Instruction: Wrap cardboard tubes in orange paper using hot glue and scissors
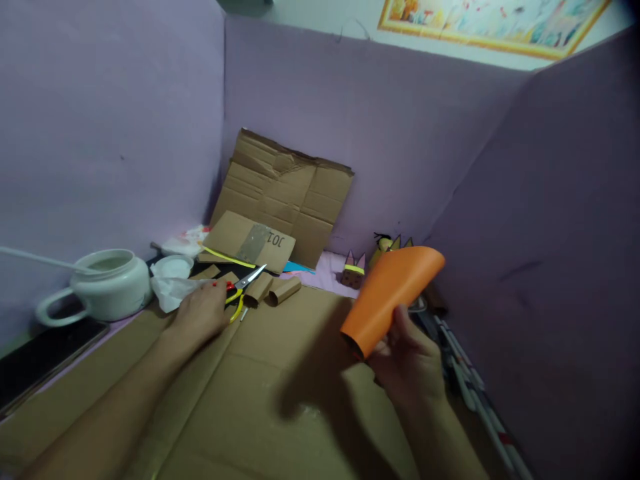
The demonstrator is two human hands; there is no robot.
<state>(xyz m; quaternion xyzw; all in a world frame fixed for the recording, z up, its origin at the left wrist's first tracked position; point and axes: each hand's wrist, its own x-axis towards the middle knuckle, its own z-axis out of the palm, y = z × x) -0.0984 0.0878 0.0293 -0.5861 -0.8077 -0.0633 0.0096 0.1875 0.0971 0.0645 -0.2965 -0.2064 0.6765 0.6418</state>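
Observation:
My right hand (410, 357) grips a sheet of orange paper (395, 293) rolled into a tube, thumb on its near side, holding it tilted above the cardboard. At the left, my left hand (203, 310) is at the handles of the scissors (238, 293), which are yellow and red. Their blades are apart from my fingers and point away to the right. The fingertips are partly hidden, but they appear closed on the handles. Just beyond the scissors lie short brown cardboard tubes (285, 291). Crumpled white tissue (173, 293) lies beside my left hand.
A flat cardboard sheet (270, 380) covers the work surface. A white pot (110, 283) with a handle stands at left, near a white lid (173, 267). Cardboard pieces (290, 193) lean on the purple back wall (375, 133). A small decorated brown tube (353, 272) stands behind the orange paper.

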